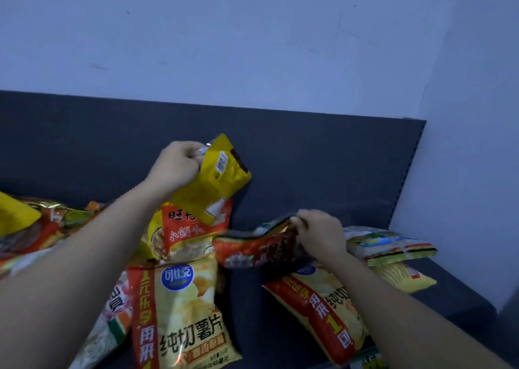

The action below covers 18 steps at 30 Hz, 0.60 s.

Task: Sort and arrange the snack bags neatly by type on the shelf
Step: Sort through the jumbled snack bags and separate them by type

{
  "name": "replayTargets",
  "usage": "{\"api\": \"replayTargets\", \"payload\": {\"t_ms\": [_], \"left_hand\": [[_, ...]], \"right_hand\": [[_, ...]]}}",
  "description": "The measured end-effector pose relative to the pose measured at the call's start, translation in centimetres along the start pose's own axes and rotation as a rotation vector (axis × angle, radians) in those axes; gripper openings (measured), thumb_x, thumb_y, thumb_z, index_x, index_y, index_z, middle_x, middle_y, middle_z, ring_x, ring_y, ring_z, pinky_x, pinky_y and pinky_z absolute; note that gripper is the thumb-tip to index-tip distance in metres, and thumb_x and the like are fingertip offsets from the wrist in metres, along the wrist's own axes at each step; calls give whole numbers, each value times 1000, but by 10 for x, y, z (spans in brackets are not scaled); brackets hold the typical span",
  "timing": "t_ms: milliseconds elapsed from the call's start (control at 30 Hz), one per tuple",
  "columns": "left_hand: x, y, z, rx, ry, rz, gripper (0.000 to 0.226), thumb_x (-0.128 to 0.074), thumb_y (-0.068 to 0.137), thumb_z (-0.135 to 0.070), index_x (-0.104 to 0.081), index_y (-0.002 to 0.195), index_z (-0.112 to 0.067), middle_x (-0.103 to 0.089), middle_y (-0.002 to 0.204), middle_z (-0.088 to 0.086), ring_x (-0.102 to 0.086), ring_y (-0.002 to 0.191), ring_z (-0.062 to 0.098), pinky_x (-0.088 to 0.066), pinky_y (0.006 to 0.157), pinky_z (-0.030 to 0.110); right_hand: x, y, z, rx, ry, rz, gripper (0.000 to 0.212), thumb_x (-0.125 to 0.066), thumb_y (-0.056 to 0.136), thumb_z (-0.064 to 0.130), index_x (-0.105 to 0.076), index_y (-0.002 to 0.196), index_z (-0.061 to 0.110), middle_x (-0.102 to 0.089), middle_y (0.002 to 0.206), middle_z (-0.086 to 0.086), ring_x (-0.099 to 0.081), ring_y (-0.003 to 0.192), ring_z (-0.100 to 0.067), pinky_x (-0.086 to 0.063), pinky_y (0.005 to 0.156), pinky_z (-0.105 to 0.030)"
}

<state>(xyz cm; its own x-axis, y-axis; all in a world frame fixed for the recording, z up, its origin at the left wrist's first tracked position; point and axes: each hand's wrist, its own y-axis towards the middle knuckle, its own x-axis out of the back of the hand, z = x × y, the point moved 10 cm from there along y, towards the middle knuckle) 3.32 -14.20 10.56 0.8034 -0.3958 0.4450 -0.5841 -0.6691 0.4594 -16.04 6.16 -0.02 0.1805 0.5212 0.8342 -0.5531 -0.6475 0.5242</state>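
Closest to us, a pale-yellow chip bag (182, 321) with a round blue logo lies flat on the dark shelf (247, 307), and that is our marker. To its right, across a strip of bare shelf, sits a second chip bag (323, 309) in the same print, turned at an angle. Tucked against the marker's left edge is a pink-and-white bag (112, 318), partly under the left forearm. Just behind and to the right of the marker, the right hand (320, 234) has its fingers curled tight on the top edge of a red bag (252, 249), which is blurred and overlaps the second chip bag. Directly behind the marker stands an orange-and-yellow bag (185, 234). Far right of the marker, a green-and-white bag (390, 245) lies on top of a yellow packet (404, 277). Off to the marker's far left, a jumbled heap of bags (36, 228). Higher and further back from the marker, the left hand (177, 166) is fisted round the top corner of a yellow bag (219, 180), held clear of the shelf, barcode side facing us, its lower end overlapping the orange-and-yellow bag. Behind it all, the shelf's dark back panel (323, 149) and a pale wall (252, 46).
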Motion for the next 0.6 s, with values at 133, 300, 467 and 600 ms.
{"api": "replayTargets", "payload": {"t_ms": [133,300,467,600], "left_hand": [[55,-5,37,178,-333,-122,31,-55,96,-8,-73,72,-15,-67,80,16,-60,72,26,-50,70,42],[118,-22,69,246,-493,-317,21,-53,95,-1,-70,88,-12,-68,54,-5,-63,46,9,-53,42,24],[177,-32,58,-2,-226,-454,19,-57,92,-2,-72,89,-13,-67,61,-14,-59,64,3,-50,56,21],[186,-49,13,-281,132,-430,57,-52,90,0,-69,88,-55,-72,87,-21,-62,81,-4,-50,71,17]], "right_hand": [[25,16,7,-170,148,-179,33,-46,100,35,-57,77,16,-60,73,0,-58,71,-25,-37,62,-34],[42,30,34,-221,211,-261,31,-47,101,36,-54,75,20,-55,70,5,-53,67,-20,-43,68,-35],[43,36,40,-293,235,-242,32,-47,101,39,-59,80,18,-54,68,6,-52,64,-17,-42,65,-32],[40,39,37,-323,258,-216,34,-46,101,41,-59,79,18,-55,65,7,-56,63,-18,-39,61,-31]]}}
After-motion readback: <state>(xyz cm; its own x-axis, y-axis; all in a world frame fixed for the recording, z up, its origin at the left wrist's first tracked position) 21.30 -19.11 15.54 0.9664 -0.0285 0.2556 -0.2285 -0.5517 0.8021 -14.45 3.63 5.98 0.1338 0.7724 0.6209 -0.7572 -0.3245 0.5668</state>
